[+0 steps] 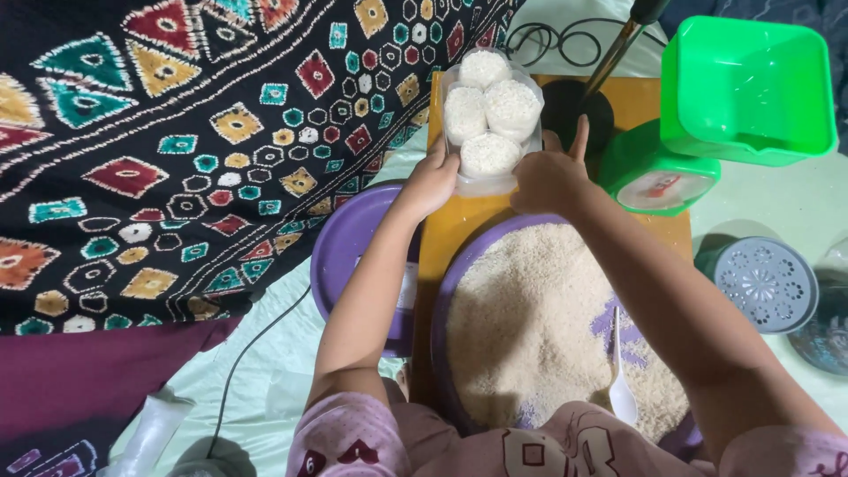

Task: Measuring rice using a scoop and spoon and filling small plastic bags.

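Patterned cloth to the left, purple tray heaped with rice nearest the body, green scale and green tub to the right. Straight ahead on the wooden board: clear bag of rice-filled cups, long axis pointing away. Left hand and right hand clasping its near end from either side, equally near, right forefinger raised; nothing between.

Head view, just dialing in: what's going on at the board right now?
A person holds a clear bag of four white rice-filled cups with both hands, left hand on its left side, right hand on its right, over a wooden board. Below sits a purple tray heaped with rice, a white spoon lying in it. A green scale with a green tub stands to the right, a purple lid to the left.
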